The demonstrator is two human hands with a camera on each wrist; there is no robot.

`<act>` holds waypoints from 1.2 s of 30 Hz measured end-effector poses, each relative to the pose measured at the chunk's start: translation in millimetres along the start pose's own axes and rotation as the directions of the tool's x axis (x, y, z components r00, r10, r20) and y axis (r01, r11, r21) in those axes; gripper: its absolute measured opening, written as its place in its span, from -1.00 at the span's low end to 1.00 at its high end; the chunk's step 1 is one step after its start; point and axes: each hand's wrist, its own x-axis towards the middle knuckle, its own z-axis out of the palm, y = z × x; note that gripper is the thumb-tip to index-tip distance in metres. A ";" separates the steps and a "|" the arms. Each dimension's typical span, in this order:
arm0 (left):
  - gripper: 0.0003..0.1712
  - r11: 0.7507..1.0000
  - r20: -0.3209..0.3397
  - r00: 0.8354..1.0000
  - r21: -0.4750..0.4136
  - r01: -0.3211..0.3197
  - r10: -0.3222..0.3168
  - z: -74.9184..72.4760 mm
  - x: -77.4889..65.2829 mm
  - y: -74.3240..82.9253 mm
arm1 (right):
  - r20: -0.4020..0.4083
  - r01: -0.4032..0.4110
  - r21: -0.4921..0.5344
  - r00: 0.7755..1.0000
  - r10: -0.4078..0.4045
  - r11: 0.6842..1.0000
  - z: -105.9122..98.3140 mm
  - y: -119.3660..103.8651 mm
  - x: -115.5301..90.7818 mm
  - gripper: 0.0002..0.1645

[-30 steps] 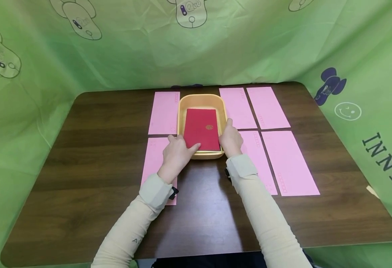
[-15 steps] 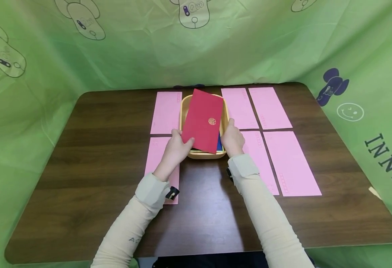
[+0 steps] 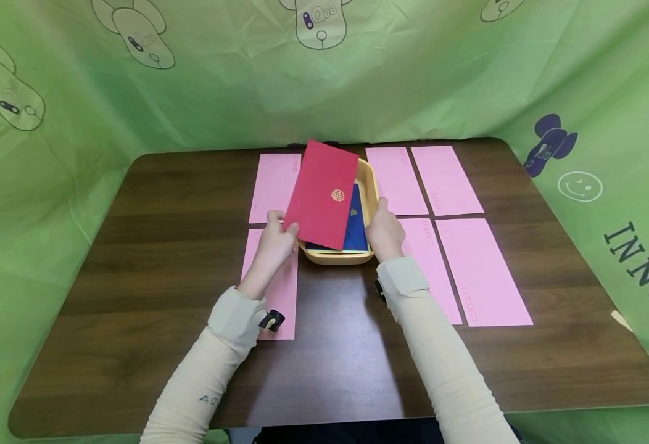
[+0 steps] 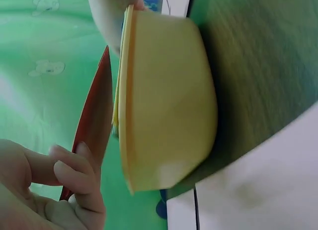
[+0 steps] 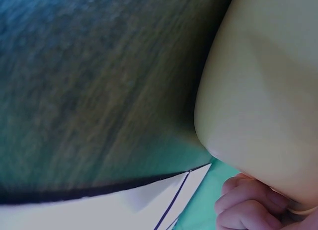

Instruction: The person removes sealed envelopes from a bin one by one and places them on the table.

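Observation:
My left hand [image 3: 271, 243] pinches a red envelope [image 3: 321, 194] with a gold round emblem by its lower left corner. The envelope is tilted and raised above a yellow plastic basket [image 3: 335, 260], covering its left part. Inside the basket, a blue envelope [image 3: 356, 233] lies on top of others whose pale edges show. My right hand [image 3: 385, 231] holds the basket's right side; in the right wrist view its curled fingers [image 5: 248, 205] lie against the basket wall [image 5: 268, 101]. From the left wrist view, a gap separates the red envelope [image 4: 94, 115] from the basket rim.
Pink sheets printed with small red boxes lie in rows on the brown table [image 3: 136, 277]: a back left sheet [image 3: 274, 188], a front left sheet [image 3: 282, 302] under my left arm, and several on the right, including a front right sheet [image 3: 482, 271]. Green cloth [image 3: 219, 92] surrounds the table.
My left hand has lifted the red envelope off the stack and shifted it left, tilting it. The blue envelope beneath has come into view. My right hand stays on the basket.

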 end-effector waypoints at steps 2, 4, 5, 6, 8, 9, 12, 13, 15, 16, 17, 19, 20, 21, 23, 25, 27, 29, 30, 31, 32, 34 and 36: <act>-0.66 1.000 -0.015 1.000 -0.030 0.004 -0.004 -6.9 1.7 -1.1 | 0.003 -0.004 0.000 1.000 0.004 1.000 0.3 -0.1 -0.1 -0.40; -0.66 0.998 -0.038 0.999 -0.065 0.010 -0.012 -15.4 4.4 -2.4 | 0.007 -0.009 0.000 1.000 0.009 1.000 0.1 -0.1 -0.2 -0.40; -0.65 0.997 -0.053 0.998 -0.080 0.011 -0.016 -20.3 6.2 -3.4 | 0.010 -0.012 -0.002 1.000 0.012 1.000 0.0 0.0 -0.3 -0.39; -0.64 0.995 -0.071 0.997 -0.097 0.013 -0.020 -25.3 8.5 -4.6 | 0.011 -0.014 -0.002 1.000 0.014 1.000 -0.1 0.0 -0.4 -0.39; -0.63 0.991 -0.112 0.993 -0.130 0.015 -0.030 -36.2 13.6 -7.6 | 0.014 -0.016 -0.003 1.000 0.016 1.000 -0.4 0.1 -0.4 -0.39; -0.62 0.988 -0.135 0.990 -0.151 0.017 -0.038 -41.9 16.6 -9.4 | 0.013 -0.016 -0.004 1.000 0.016 1.000 -0.6 0.2 -0.6 -0.39; -0.60 0.983 -0.200 0.977 -0.183 0.031 -0.068 -60.0 25.8 -17.4 | 0.012 -0.014 -0.002 1.000 0.014 1.000 -1.0 0.0 -0.5 -0.40; -0.60 0.980 -0.218 0.973 -0.194 0.038 -0.081 -65.9 28.6 -20.6 | 0.012 -0.013 -0.002 1.000 0.013 1.000 -1.1 -0.1 -0.6 -0.40; -0.59 0.974 -0.241 0.963 -0.217 0.065 -0.117 -77.2 33.8 -28.6 | 0.012 -0.012 -0.002 1.000 0.012 1.000 -1.0 -0.2 -0.8 -0.41; -0.58 0.971 -0.252 0.958 -0.225 0.081 -0.138 -82.3 36.0 -33.0 | 0.011 -0.013 -0.001 1.000 0.013 1.000 -0.9 -0.4 -0.8 -0.42; -0.58 0.968 -0.259 0.953 -0.233 0.097 -0.158 -87.1 37.6 -37.2 | 0.010 -0.013 -0.001 1.000 0.013 1.000 -0.8 -0.4 -0.7 -0.43; -0.56 0.959 -0.264 0.944 -0.248 0.134 -0.200 -95.7 40.4 -45.8 | 0.008 -0.010 -0.002 1.000 0.010 1.000 -0.6 -0.3 -0.8 -0.44; -0.56 0.955 -0.269 0.938 -0.257 0.150 -0.220 -99.4 41.5 -50.1 | 0.008 -0.009 -0.002 1.000 0.009 1.000 -0.4 -0.1 -0.5 -0.44; -0.56 0.951 -0.277 0.932 -0.265 0.159 -0.233 -102.7 42.5 -54.2 | 0.006 -0.008 -0.001 1.000 0.008 1.000 -0.5 0.0 -0.4 -0.44; -0.55 0.950 -0.294 0.922 -0.259 0.175 -0.251 -108.5 44.7 -61.6 | 0.005 -0.005 -0.001 1.000 0.005 1.000 -0.6 0.1 -0.2 -0.44; -0.54 0.951 -0.323 0.909 -0.244 0.189 -0.264 -113.7 47.1 -67.9 | 0.004 0.000 -0.005 1.000 0.000 1.000 -1.0 0.2 -0.2 -0.44; -0.53 0.954 -0.350 0.896 -0.221 0.204 -0.273 -117.7 49.3 -72.8 | 0.001 0.001 -0.008 1.000 -0.001 1.000 -1.1 0.4 -0.2 -0.45; -0.51 0.956 -0.365 0.887 -0.186 0.228 -0.283 -120.8 51.1 -76.5 | -0.003 0.002 -0.011 1.000 -0.002 1.000 -1.0 0.7 -0.4 -0.46; -0.50 0.956 -0.367 0.885 -0.171 0.240 -0.288 -121.9 51.5 -78.0 | -0.002 0.002 -0.011 1.000 -0.002 1.000 -1.1 0.7 -0.4 -0.46; -0.47 0.955 -0.360 0.886 -0.148 0.257 -0.294 -122.8 51.6 -79.4 | -0.002 0.002 -0.009 1.000 -0.002 1.000 -0.9 0.7 -0.4 -0.46; -0.43 0.954 -0.348 0.888 -0.124 0.273 -0.300 -123.5 51.7 -80.7 | 0.000 0.003 -0.008 1.000 -0.003 1.000 -0.7 0.9 -0.4 -0.46; -0.30 0.951 -0.314 0.899 -0.055 0.305 -0.307 -124.1 51.7 -83.2 | 0.003 0.004 -0.004 1.000 -0.004 1.000 -0.7 0.7 -0.4 -0.46; -0.16 0.944 -0.283 0.908 0.025 0.329 -0.309 -123.9 52.0 -85.2 | 0.007 0.007 -0.003 1.000 -0.007 1.000 -1.1 0.6 -0.1 -0.45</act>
